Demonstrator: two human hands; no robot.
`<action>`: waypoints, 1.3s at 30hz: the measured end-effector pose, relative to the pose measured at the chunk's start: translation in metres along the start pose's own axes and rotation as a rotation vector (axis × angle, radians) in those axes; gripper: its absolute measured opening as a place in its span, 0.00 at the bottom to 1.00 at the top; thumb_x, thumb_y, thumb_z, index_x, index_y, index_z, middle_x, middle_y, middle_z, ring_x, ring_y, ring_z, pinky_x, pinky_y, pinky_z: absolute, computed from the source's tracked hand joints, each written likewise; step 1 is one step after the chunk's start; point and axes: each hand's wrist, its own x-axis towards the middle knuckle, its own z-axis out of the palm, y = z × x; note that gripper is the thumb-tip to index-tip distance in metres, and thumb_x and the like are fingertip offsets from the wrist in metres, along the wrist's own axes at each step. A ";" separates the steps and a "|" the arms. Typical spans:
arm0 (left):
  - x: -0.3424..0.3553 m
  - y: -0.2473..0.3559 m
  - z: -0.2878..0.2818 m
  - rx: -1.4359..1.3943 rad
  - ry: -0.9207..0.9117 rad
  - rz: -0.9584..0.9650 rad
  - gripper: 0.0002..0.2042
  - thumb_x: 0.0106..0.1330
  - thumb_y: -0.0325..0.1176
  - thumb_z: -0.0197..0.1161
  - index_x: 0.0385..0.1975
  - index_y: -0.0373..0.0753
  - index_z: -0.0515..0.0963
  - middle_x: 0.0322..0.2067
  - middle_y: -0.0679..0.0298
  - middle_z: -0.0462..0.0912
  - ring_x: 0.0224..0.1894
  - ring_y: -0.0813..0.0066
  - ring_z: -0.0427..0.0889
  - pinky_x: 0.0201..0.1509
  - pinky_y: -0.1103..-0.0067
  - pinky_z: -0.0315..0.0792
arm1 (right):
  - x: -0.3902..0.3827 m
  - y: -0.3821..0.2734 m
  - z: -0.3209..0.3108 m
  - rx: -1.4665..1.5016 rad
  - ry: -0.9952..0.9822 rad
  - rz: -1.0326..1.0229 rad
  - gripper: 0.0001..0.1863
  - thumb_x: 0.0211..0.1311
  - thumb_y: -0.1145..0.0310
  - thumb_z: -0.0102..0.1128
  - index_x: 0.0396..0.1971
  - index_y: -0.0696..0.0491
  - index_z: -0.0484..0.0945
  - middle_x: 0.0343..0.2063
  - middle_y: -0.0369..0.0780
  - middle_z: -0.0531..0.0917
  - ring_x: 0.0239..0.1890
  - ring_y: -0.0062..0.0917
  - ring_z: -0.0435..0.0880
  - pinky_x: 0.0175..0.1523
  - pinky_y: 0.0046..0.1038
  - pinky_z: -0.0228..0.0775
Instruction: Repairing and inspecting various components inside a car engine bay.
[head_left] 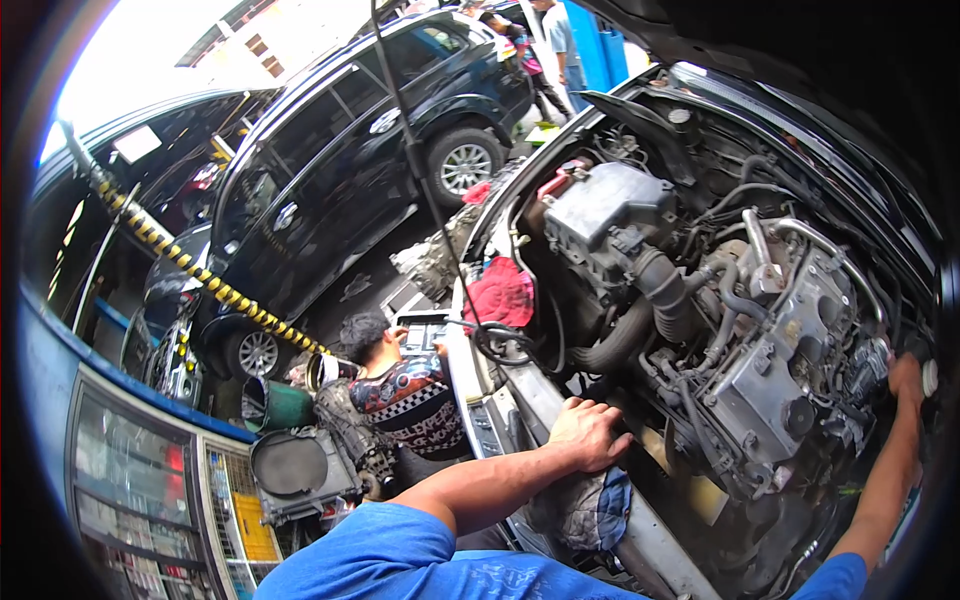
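My left hand (585,435) rests palm down, fingers bent, at the front edge of the engine bay (540,398), above a crumpled blue-and-grey cloth (600,510). My right hand (905,375) reaches to the engine's far right side, beside a dark part with a pale round face (928,377); its fingertips are hidden. Between my arms lie the metal engine cover (760,400), hoses and a grey airbox (605,205). A red cloth (500,292) hangs over the fender.
A crouching person (400,390) works left of the car. Around them are a radiator (290,465), a green bin (262,405) and removed parts. A dark SUV (330,170) stands behind. A striped post (210,270), hood prop (415,150), glass cabinet (130,470) and standing people (555,50) also show.
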 end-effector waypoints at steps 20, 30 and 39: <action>-0.003 -0.003 0.008 0.042 0.036 -0.052 0.23 0.59 0.53 0.62 0.45 0.42 0.82 0.43 0.55 0.85 0.52 0.57 0.80 0.61 0.63 0.66 | -0.089 -0.087 -0.090 0.051 -0.134 -0.210 0.19 0.61 0.63 0.57 0.47 0.59 0.81 0.49 0.56 0.82 0.54 0.48 0.81 0.56 0.42 0.73; 0.003 0.002 0.017 0.009 0.047 0.032 0.20 0.61 0.50 0.62 0.44 0.42 0.81 0.41 0.59 0.86 0.49 0.58 0.81 0.63 0.64 0.62 | -0.085 -0.061 -0.093 -0.054 -0.202 -0.066 0.25 0.64 0.52 0.61 0.49 0.60 0.82 0.53 0.52 0.81 0.57 0.45 0.80 0.59 0.41 0.72; 0.001 0.000 0.017 0.008 0.057 0.029 0.19 0.61 0.50 0.62 0.43 0.42 0.81 0.41 0.58 0.85 0.49 0.59 0.81 0.62 0.64 0.62 | -0.077 -0.063 -0.083 -0.072 -0.229 -0.134 0.26 0.67 0.51 0.60 0.51 0.58 0.81 0.55 0.51 0.81 0.57 0.45 0.79 0.61 0.40 0.71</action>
